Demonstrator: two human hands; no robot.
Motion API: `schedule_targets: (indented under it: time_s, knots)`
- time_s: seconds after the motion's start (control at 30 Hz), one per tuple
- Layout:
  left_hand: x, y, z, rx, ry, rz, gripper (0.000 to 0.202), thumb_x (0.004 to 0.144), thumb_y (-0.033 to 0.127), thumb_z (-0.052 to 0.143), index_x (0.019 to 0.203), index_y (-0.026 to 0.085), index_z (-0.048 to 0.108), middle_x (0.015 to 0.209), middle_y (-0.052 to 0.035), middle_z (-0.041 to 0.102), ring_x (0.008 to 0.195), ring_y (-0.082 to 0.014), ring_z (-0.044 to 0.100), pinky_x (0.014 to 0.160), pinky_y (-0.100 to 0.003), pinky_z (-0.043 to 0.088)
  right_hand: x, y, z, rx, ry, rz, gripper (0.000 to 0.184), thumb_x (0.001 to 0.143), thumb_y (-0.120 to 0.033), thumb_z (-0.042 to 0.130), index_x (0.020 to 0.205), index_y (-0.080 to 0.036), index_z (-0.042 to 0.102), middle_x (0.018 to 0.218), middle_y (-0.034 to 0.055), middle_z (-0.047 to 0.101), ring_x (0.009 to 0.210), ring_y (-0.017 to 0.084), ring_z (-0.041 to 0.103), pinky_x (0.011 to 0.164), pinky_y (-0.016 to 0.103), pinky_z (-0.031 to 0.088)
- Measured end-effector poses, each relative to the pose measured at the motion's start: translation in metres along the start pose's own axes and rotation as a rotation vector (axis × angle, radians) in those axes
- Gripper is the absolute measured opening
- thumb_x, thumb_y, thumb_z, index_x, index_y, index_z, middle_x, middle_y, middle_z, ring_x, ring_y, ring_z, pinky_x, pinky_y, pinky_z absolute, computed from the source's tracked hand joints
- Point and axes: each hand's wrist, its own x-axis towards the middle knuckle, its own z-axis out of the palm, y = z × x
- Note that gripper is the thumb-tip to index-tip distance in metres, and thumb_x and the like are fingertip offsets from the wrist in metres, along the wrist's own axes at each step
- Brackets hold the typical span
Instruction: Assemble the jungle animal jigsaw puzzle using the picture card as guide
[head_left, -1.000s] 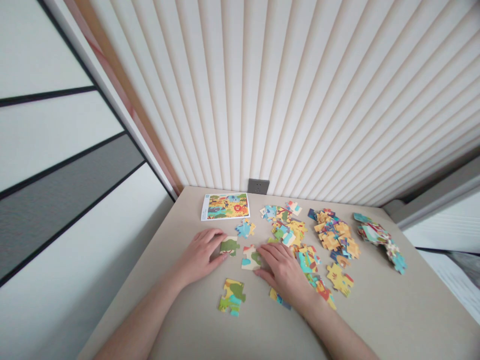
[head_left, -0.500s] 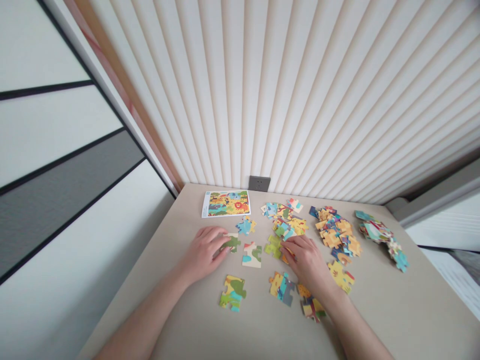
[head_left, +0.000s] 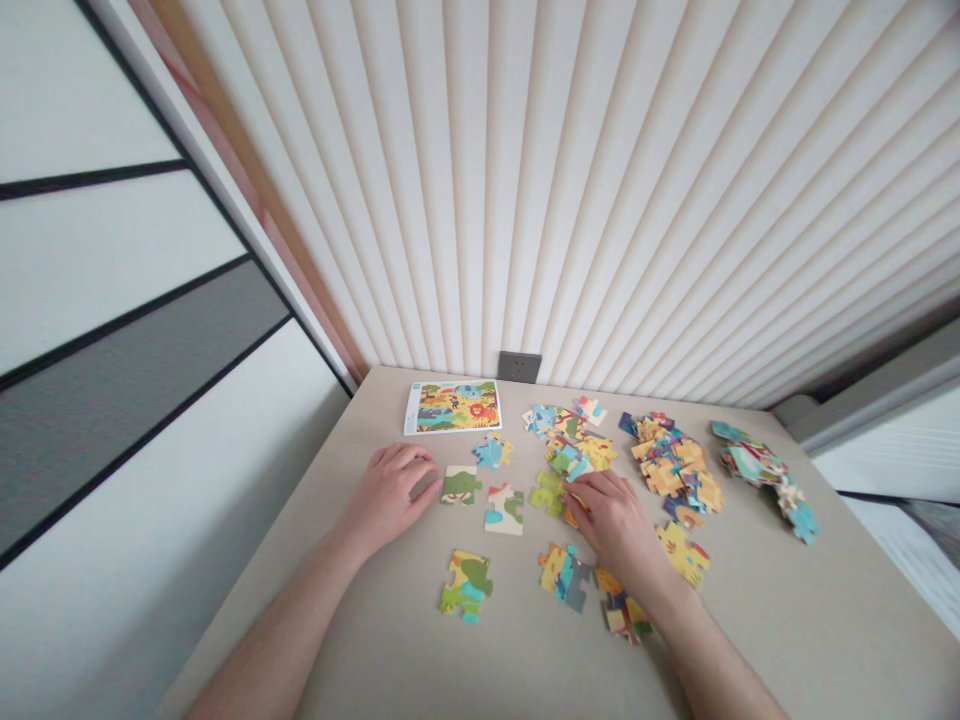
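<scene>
My left hand [head_left: 392, 498] rests on the table with its thumb and fingers apart, holding nothing. Just right of it lies a green and white puzzle piece [head_left: 460, 486]. My right hand [head_left: 611, 515] has curled fingers pinched at an orange puzzle piece [head_left: 571, 518], which they partly cover. A lime-green puzzle piece [head_left: 547, 493] lies left of those fingertips. Between the hands is a cream piece with green and blue [head_left: 505, 510]. Closer to me are a yellow-green piece [head_left: 466, 585] and a yellow, blue and grey piece [head_left: 565, 577].
A printed picture card [head_left: 454, 408] lies at the back, near a light-blue piece [head_left: 492, 451]. One heap of orange and purple pieces [head_left: 671, 465] and another of mixed pieces [head_left: 754, 462] are at the right. A ribbed wall with a dark socket [head_left: 519, 367] borders the table [head_left: 375, 640].
My left hand has let go of the green and white piece and drawn back left, uncovering it. My right hand stays almost in place at the orange piece.
</scene>
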Motion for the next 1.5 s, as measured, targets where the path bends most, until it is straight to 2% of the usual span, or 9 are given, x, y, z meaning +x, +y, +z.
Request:
schedule_targets:
  time_s: [0.2,0.47,0.83,1.03,1.13,1.3,1.5]
  knots:
    - [-0.001,0.005,-0.001,-0.029,-0.077,0.052,0.032,0.095,0.044,0.066,0.121,0.026,0.069,0.121,-0.0065,0.068,0.116,-0.0276,0.061,0.102,-0.045,0.043,0.0,-0.005,0.002,0.003,0.006,-0.044,0.017,0.102,-0.022,0.061,0.103,-0.025,0.078,0.099,0.0077,0.074,0.095,0.025,0.065,0.085,0.037,0.049]
    - [-0.002,0.007,-0.001,-0.023,-0.13,0.053,0.037,0.094,0.045,0.067,0.124,0.025,0.068,0.124,-0.007,0.066,0.118,-0.0281,0.06,0.104,-0.047,0.043,-0.003,-0.019,0.002,0.045,-0.067,-0.113,0.019,0.103,-0.019,0.058,0.101,-0.024,0.076,0.098,0.0065,0.073,0.094,0.024,0.064,0.086,0.039,0.049]
    - [-0.002,0.004,0.004,-0.023,-0.121,0.047,0.037,0.094,0.041,0.067,0.128,0.025,0.066,0.126,-0.0068,0.065,0.119,-0.028,0.059,0.104,-0.048,0.043,-0.003,-0.018,0.005,0.045,-0.07,-0.126,0.017,0.102,-0.017,0.059,0.101,-0.024,0.075,0.097,0.0057,0.072,0.094,0.023,0.063,0.086,0.038,0.048]
    - [-0.002,0.003,0.002,-0.024,-0.134,0.061,0.04,0.095,0.042,0.067,0.131,0.026,0.064,0.128,-0.0073,0.065,0.12,-0.0287,0.059,0.105,-0.048,0.043,-0.002,-0.02,0.002,0.054,-0.048,-0.118,0.022,0.105,-0.028,0.056,0.096,-0.024,0.075,0.096,0.0051,0.072,0.094,0.023,0.063,0.086,0.039,0.046]
    - [-0.002,0.0,0.0,-0.013,-0.112,0.056,0.035,0.098,0.039,0.062,0.131,0.026,0.064,0.128,-0.0079,0.065,0.121,-0.0284,0.06,0.106,-0.048,0.043,-0.002,-0.021,-0.001,0.081,-0.024,-0.121,0.029,0.107,-0.026,0.051,0.088,-0.022,0.072,0.095,0.0064,0.072,0.092,0.022,0.063,0.086,0.039,0.045]
    - [-0.002,-0.011,-0.001,0.013,-0.008,0.011,0.027,0.104,0.034,0.052,0.124,0.024,0.068,0.125,-0.0086,0.067,0.118,-0.0271,0.062,0.104,-0.047,0.045,-0.003,-0.021,0.0,0.128,0.023,-0.117,0.031,0.107,-0.021,0.048,0.083,-0.021,0.068,0.099,0.0066,0.073,0.094,0.022,0.063,0.087,0.039,0.045]
    - [-0.002,-0.015,-0.01,0.018,0.047,0.0,0.024,0.105,0.032,0.05,0.116,0.023,0.069,0.119,-0.0081,0.068,0.112,-0.0255,0.063,0.1,-0.045,0.047,-0.003,-0.022,0.001,0.121,0.04,-0.128,0.026,0.106,-0.019,0.046,0.095,-0.021,0.07,0.106,0.0076,0.074,0.097,0.023,0.065,0.087,0.04,0.046]
